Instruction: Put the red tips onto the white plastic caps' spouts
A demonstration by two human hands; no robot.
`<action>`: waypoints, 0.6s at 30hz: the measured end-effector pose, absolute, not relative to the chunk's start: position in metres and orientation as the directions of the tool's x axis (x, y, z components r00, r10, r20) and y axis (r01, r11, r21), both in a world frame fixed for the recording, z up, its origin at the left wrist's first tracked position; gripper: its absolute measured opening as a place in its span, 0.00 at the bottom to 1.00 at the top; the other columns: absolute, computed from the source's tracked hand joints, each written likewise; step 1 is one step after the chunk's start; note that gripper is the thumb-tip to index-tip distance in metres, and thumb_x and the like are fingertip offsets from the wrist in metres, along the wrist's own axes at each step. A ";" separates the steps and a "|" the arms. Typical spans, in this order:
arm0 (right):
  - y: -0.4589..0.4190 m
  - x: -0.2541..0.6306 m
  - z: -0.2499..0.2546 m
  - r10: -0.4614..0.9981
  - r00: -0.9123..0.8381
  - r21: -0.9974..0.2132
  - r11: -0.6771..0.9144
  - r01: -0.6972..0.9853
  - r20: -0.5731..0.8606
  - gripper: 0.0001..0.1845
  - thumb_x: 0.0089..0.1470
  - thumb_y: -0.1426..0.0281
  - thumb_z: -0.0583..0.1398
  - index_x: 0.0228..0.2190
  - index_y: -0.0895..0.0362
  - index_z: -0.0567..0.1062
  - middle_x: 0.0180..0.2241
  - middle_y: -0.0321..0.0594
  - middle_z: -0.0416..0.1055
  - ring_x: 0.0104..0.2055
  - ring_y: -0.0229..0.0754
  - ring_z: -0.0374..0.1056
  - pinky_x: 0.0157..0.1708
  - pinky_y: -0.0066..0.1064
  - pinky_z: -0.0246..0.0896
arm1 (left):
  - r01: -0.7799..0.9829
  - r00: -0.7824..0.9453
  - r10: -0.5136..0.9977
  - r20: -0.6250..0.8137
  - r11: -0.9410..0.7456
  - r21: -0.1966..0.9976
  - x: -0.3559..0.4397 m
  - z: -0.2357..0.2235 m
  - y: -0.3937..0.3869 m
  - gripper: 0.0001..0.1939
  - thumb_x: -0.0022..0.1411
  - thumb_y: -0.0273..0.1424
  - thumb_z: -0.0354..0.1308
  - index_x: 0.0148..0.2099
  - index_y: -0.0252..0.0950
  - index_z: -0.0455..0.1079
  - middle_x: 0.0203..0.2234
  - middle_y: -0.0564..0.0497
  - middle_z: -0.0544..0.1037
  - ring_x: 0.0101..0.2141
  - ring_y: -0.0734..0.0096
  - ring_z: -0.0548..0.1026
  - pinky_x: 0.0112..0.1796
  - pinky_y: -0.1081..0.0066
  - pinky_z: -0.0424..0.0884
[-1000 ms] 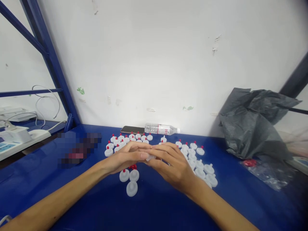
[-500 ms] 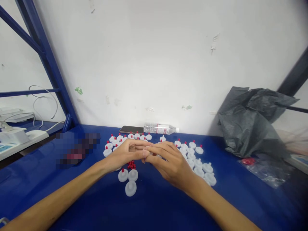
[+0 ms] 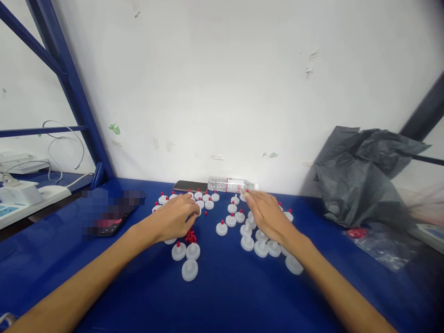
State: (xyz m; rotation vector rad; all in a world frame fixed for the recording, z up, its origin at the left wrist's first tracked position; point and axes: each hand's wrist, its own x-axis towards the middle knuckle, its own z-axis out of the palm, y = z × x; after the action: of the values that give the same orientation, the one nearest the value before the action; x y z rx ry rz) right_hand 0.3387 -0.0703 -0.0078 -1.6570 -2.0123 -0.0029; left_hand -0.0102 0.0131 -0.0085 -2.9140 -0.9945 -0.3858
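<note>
Several small white plastic discs lie on the blue table [image 3: 222, 296], many with a red tip, such as one in the middle [image 3: 221, 228]. A small heap of loose red caps [image 3: 190, 237] sits just under my left hand [image 3: 173, 221], whose fingers are curled over the left group of discs; what they hold is hidden. My right hand [image 3: 267, 215] lies stretched flat over the right group of discs [image 3: 261, 248], fingertips at the far ones. Three discs [image 3: 190, 269] lie nearest me.
A water bottle [image 3: 231, 185] and a phone [image 3: 185, 186] lie against the white wall. A crumpled black bag [image 3: 360, 180] and a clear plastic bag [image 3: 381, 247] are at right. A blurred dark object [image 3: 111, 215] lies at left, beyond it a blue frame post [image 3: 69, 88] and white devices [image 3: 21, 194].
My hands were joined together over the middle, working a white piece. They have parted: the left drew back to the left group, the right reached out over the right group. A red-tipped disc now lies between them.
</note>
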 end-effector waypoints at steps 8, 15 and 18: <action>-0.066 0.352 -0.013 0.990 -0.079 -0.327 0.114 0.938 0.118 0.50 0.88 0.42 0.36 0.80 0.47 0.84 0.81 0.47 0.83 0.93 0.68 0.64 0.95 0.76 0.49 | 0.673 0.731 0.659 0.179 -0.739 -0.031 -0.011 -0.004 0.012 0.18 0.77 0.16 0.64 0.35 0.40 0.81 0.32 0.47 0.84 0.38 0.52 0.78 0.43 0.58 0.67; -0.067 0.340 -0.001 0.991 -0.098 -0.278 0.120 0.953 0.094 0.47 0.89 0.44 0.37 0.83 0.45 0.80 0.91 0.45 0.69 0.97 0.63 0.53 0.97 0.72 0.40 | 0.655 0.747 0.647 0.153 -0.755 -0.006 -0.014 0.000 0.005 0.16 0.74 0.21 0.74 0.33 0.40 0.83 0.33 0.44 0.87 0.38 0.49 0.83 0.39 0.60 0.63; -0.060 0.335 0.004 0.990 -0.112 -0.252 0.131 0.959 0.088 0.47 0.90 0.44 0.37 0.83 0.44 0.81 0.91 0.46 0.69 0.97 0.63 0.54 0.96 0.75 0.40 | 0.651 0.742 0.641 0.195 -0.759 0.017 -0.013 -0.008 0.008 0.17 0.67 0.17 0.75 0.30 0.41 0.81 0.29 0.46 0.85 0.36 0.50 0.83 0.37 0.61 0.62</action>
State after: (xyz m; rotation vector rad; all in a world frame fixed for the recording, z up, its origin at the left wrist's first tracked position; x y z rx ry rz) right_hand 0.3352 -0.0600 0.0036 -1.9198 -2.1740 0.1927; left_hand -0.0133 0.0076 -0.0078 -2.8840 -1.0700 -0.2926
